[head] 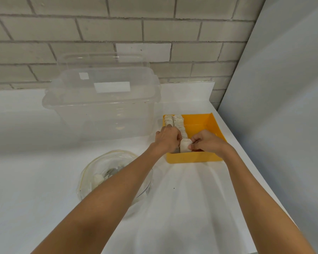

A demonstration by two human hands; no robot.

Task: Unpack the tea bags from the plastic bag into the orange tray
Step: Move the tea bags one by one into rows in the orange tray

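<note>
Pinching one tea bag [185, 146] in one orange tray [200, 125] — right hand [208, 142]; left hand [168, 138] unclear.

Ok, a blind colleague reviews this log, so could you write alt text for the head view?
A person's right hand pinches a tea bag in an orange tray on a counter, while the left hand rests on rows of tea bags beside it. A plastic bag lies nearer; a clear tub behind.

tray [195, 157]: orange plastic, smooth, matt
tub [103, 101]: clear glossy plastic
bag [116, 177]: clear plastic film
wall [136, 28]: rough matt brick
</note>
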